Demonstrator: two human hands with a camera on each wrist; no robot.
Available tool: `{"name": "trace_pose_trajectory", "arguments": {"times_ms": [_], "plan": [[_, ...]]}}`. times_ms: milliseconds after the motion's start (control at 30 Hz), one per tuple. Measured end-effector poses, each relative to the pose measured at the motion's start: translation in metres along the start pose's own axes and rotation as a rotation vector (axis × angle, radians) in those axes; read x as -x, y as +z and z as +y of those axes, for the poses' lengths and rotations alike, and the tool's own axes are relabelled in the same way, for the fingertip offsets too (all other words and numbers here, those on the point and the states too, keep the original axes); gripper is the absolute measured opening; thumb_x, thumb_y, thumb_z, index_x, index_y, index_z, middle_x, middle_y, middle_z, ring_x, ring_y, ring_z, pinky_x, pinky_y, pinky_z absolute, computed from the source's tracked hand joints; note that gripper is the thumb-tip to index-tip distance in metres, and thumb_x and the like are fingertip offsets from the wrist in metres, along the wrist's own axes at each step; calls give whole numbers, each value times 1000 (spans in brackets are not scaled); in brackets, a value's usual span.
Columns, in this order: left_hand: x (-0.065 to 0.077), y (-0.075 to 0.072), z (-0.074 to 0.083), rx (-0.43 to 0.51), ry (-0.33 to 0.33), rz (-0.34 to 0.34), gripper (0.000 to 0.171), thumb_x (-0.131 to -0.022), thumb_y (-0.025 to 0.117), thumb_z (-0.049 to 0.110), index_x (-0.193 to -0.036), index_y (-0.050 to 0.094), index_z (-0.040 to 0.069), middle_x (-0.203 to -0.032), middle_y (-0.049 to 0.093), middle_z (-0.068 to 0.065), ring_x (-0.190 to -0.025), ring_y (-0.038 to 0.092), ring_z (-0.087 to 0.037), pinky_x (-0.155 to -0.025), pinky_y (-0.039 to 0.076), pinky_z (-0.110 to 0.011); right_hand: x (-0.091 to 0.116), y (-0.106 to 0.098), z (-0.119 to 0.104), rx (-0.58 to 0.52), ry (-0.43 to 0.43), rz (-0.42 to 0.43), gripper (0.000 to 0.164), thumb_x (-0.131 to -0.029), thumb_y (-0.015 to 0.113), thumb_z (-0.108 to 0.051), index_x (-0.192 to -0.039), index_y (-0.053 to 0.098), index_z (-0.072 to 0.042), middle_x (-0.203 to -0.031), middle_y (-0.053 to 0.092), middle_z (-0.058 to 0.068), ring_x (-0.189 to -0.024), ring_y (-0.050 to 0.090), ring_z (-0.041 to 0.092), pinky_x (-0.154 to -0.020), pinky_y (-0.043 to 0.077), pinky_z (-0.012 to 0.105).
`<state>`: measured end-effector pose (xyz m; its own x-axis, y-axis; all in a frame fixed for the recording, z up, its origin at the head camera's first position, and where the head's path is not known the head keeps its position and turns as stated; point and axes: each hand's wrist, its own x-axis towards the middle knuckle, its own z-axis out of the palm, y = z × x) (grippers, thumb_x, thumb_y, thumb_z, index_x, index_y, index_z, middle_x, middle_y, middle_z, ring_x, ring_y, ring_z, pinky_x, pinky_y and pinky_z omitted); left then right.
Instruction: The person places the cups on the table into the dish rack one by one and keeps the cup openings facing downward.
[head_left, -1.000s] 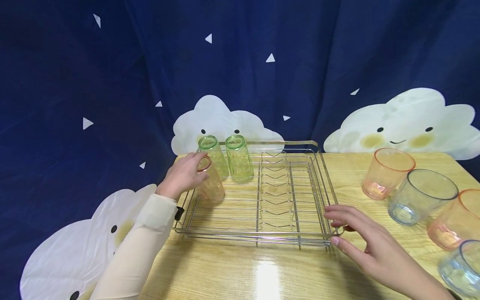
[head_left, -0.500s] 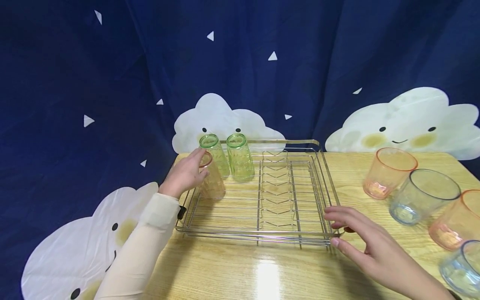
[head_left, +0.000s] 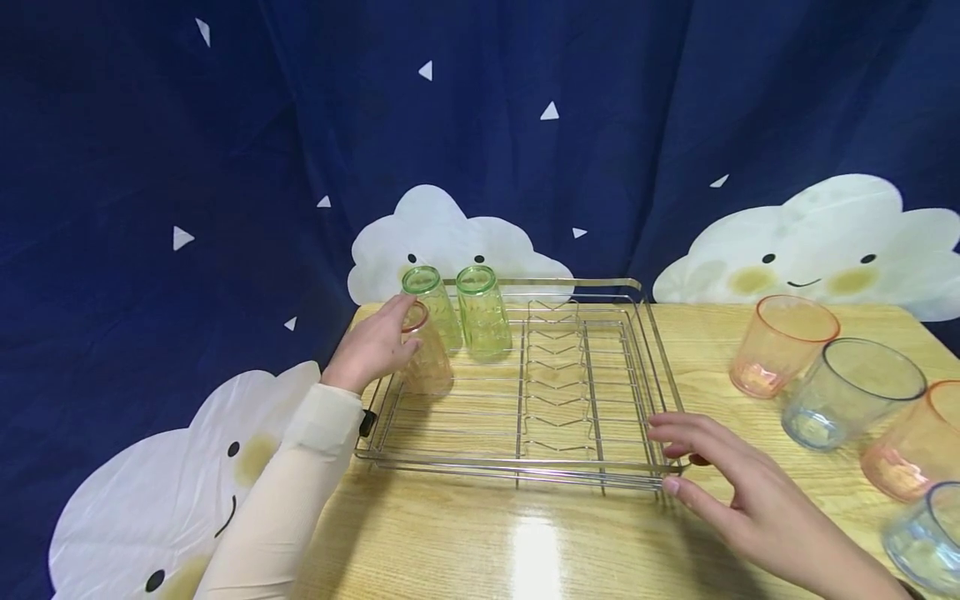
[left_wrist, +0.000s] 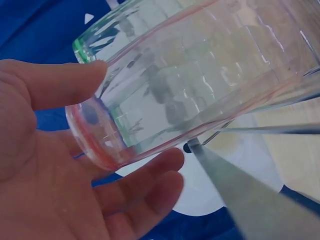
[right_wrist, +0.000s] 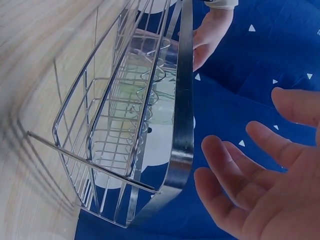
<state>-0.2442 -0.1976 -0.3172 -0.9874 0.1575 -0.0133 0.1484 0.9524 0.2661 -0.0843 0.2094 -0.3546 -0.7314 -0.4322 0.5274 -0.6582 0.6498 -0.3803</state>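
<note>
A clear pinkish-orange tumbler (head_left: 427, 358) stands upside down in the wire dish rack (head_left: 555, 467), at its left side. My left hand (head_left: 375, 346) holds it near its upturned base; in the left wrist view the thumb (left_wrist: 70, 85) lies on one side and fingers are on the other. Just behind it are two upside-down green tumblers (head_left: 483, 317), side by side. At the rack's front right corner hovers my right hand (head_left: 735, 479), fingers loosely bent and holding nothing. The right wrist view shows a gap between that hand and the metal rail (right_wrist: 184, 100).
On the wooden table (head_left: 450, 542), to the right of the rack, several cups stand upright, among them an orange cup (head_left: 780, 346) and a grey-blue cup (head_left: 847, 396). A dark blue curtain (head_left: 487, 125) with white clouds hangs behind.
The pinkish tumbler has shifted slightly back toward the green ones with my left hand on it. The head view has moved a little. My right hand stays at the rack corner.
</note>
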Motion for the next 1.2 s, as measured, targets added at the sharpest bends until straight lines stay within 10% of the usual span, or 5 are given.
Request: {"name": "trace_pose_trajectory", "arguments": {"times_ms": [533, 1200], "plan": [[7, -5, 3, 6, -89, -9, 83, -90, 62, 32, -158, 20, 10, -167, 9, -19, -139, 41, -48, -106, 42, -64, 4, -7, 4, -26, -6, 11, 60, -74, 82, -1, -126, 62, -23, -131, 61, -4, -116, 51, -11, -88, 43, 4], [69, -23, 58, -29, 226, 482, 46, -90, 69, 28, -130, 62, 7, -143, 56, -10, -122, 58, -35, -100, 50, -49, 5, -9, 10, -30, -30, 28, 59, -73, 82, 0, -125, 63, -21, -132, 59, -10, -116, 51, -12, -89, 42, 3]]}}
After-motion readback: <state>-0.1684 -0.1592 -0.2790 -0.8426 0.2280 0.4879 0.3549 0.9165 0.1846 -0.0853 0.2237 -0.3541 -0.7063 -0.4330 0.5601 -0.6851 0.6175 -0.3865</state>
